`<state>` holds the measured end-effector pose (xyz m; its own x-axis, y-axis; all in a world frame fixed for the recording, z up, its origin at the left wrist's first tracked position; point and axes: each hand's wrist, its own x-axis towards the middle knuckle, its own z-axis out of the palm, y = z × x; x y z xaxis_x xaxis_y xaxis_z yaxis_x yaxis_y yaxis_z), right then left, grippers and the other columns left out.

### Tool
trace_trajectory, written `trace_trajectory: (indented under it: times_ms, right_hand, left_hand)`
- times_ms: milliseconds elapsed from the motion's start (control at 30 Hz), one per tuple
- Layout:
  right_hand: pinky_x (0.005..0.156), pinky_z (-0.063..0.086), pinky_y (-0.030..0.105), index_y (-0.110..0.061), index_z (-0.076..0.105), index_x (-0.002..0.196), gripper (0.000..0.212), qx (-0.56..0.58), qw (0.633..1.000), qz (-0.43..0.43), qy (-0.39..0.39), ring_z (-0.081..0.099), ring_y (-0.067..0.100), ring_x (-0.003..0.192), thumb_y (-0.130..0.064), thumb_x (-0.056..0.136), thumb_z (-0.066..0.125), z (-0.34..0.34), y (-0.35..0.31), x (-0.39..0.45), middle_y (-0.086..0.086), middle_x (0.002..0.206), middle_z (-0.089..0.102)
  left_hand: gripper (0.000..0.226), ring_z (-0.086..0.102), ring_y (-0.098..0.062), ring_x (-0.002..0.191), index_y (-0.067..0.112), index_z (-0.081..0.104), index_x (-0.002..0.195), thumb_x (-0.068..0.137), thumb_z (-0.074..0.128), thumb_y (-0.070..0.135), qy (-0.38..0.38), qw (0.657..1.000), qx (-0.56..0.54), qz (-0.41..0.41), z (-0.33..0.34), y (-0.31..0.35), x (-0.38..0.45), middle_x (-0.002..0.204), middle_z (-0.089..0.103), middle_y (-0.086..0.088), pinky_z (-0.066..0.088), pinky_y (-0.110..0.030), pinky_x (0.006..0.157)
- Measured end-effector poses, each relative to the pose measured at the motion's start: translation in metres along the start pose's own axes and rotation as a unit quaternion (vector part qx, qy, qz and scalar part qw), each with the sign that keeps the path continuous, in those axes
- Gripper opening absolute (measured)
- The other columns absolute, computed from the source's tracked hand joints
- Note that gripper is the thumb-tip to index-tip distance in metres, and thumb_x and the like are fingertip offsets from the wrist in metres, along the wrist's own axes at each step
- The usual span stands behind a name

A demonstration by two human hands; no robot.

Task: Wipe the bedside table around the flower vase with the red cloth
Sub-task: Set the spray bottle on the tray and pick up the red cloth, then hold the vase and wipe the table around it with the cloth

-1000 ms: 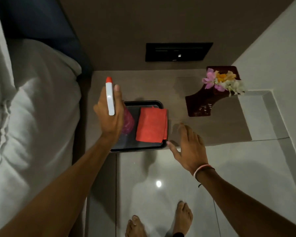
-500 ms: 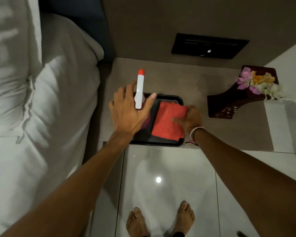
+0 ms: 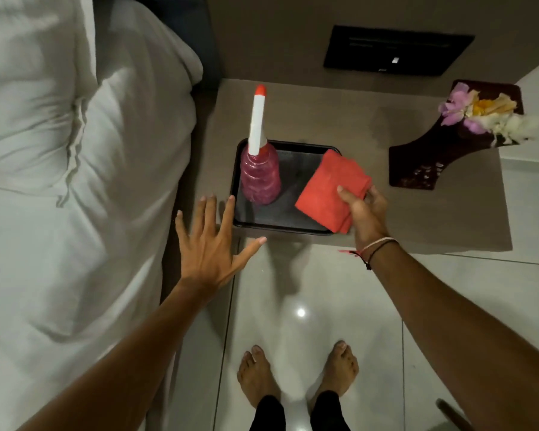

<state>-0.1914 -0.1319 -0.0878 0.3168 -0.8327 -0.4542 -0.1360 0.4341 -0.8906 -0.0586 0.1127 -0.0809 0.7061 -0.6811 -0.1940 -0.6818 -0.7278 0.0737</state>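
Our right hand [image 3: 366,209] pinched the folded red cloth [image 3: 329,194] over the black rectangular tray [image 3: 296,169], its long axis running from seven to one o'clock. Our left hand [image 3: 210,247] hovered with fingers spread and empty at the tray's eight o'clock, and the dark wooden flower vase [image 3: 448,144] stood at the cloth's two o'clock on the grey bedside table [image 3: 339,113].

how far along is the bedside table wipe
Early. Done: the spray bottle stands in the black tray, left hand open and empty. In hand: right hand grips the red cloth, folded. Left: wiping the table around the flower vase.
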Motion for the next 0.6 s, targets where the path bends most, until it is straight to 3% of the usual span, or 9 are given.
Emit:
trace_trajectory:
  times_ms: [67,167,267,367,467,600]
  right_hand:
    - [0.106,0.05,0.051,-0.002,0.056,0.133,0.047,0.095,0.994,0.04,0.03,0.064,0.032,0.115,0.004,0.087,0.065,-0.018,-0.002,-0.011,0.021,0.132,0.064]
    - [0.107,0.048,0.056,-0.001,0.054,0.136,0.051,0.2,0.973,0.098,0.062,0.062,0.034,0.119,0.005,0.086,0.063,-0.067,-0.006,-0.029,0.019,0.136,0.062]
    - [0.104,0.049,0.052,0.0,0.053,0.138,0.056,0.223,0.962,0.149,0.044,0.058,0.038,0.128,0.001,0.084,0.065,-0.111,-0.003,-0.042,0.02,0.14,0.06]
    - [0.099,0.053,0.046,-0.002,0.056,0.136,0.059,0.28,0.942,0.184,0.008,0.065,0.032,0.12,-0.004,0.079,0.069,-0.149,-0.002,-0.051,0.017,0.136,0.064]
    - [0.094,0.055,0.044,-0.009,0.066,0.126,0.051,0.329,0.923,0.2,-0.001,0.072,0.027,0.108,-0.009,0.076,0.071,-0.185,-0.003,-0.05,0.013,0.128,0.07]
    - [0.083,0.061,0.044,-0.015,0.081,0.1,0.025,0.406,0.892,0.198,-0.012,0.075,0.028,0.101,-0.008,0.079,0.069,-0.221,-0.011,-0.042,0.011,0.115,0.076]
  left_hand:
    - [0.098,0.037,-0.032,0.15,0.024,0.041,0.152,0.083,0.013,0.088,-0.007,0.999,0.04,0.031,0.002,0.006,-0.014,0.157,0.044,-0.013,0.02,-0.064,0.122]
    - [0.089,0.059,-0.034,0.121,0.017,0.067,0.122,0.088,0.018,0.083,0.014,0.992,0.075,0.104,0.003,0.029,-0.03,0.127,0.063,-0.012,0.038,-0.056,0.111]
    - [0.078,0.065,-0.036,0.108,0.015,0.07,0.111,0.09,0.029,0.078,0.072,0.981,0.065,0.166,-0.002,0.067,-0.027,0.117,0.068,-0.013,0.046,-0.052,0.098]
    - [0.068,0.068,-0.035,0.101,0.014,0.073,0.105,0.092,0.039,0.071,0.123,0.968,0.051,0.211,-0.02,0.125,-0.007,0.11,0.071,-0.013,0.049,-0.048,0.093]
    - [0.062,0.066,-0.034,0.101,0.014,0.072,0.109,0.095,0.041,0.066,0.151,0.961,0.024,0.228,-0.051,0.191,0.021,0.113,0.069,-0.015,0.049,-0.046,0.091]
    - [0.067,0.061,-0.036,0.123,0.016,0.059,0.139,0.096,0.041,0.064,0.196,0.946,0.003,0.257,-0.099,0.272,0.061,0.142,0.059,-0.018,0.046,-0.049,0.104]
